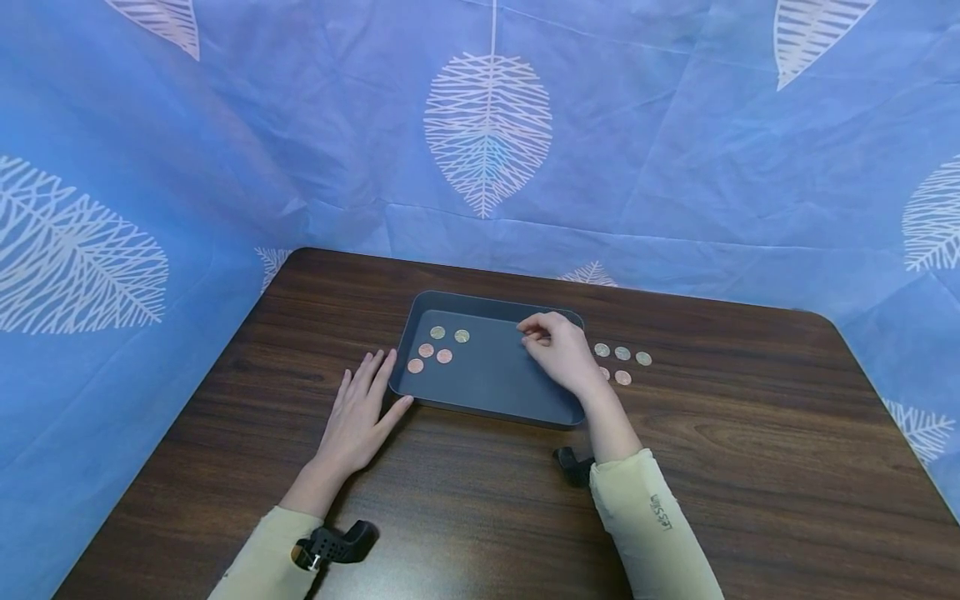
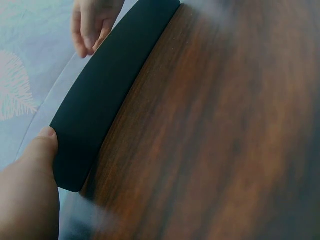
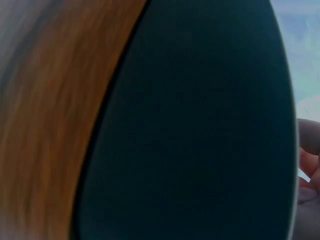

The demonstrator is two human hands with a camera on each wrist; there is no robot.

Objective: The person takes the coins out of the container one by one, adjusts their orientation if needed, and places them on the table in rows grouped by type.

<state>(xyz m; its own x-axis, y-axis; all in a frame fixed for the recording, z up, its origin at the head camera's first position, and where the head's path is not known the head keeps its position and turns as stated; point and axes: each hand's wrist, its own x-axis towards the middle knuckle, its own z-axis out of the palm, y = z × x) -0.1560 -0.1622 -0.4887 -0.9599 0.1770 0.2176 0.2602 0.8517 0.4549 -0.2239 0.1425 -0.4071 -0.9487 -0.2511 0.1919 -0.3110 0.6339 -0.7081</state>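
Note:
A dark grey rectangular tray (image 1: pixel 487 392) lies on the wooden table. Inside it, toward the left, are two pale silvery-gold coins (image 1: pixel 462 336) and three copper coins (image 1: pixel 444 356). My left hand (image 1: pixel 356 429) rests at the tray's left end, fingers spread and fairly straight. Its thumb (image 2: pixel 48 137) touches the tray's side near the front corner. My right hand (image 1: pixel 558 350) is over the tray's right part, fingers bent and thumb near the index fingertip; I cannot tell whether a coin is between them. Beside the tray on the right lie three silvery coins (image 1: pixel 622 353) and two copper coins (image 1: pixel 623 377), one partly hidden by my right hand.
The dark wooden table (image 1: pixel 750 433) extends around the tray on all sides. Behind and beside it hangs a blue cloth (image 1: pixel 652 125) with white leaf prints. Black wrist mounts (image 1: pixel 345 543) sit at both sleeves, and the tray's side wall fills much of the right wrist view.

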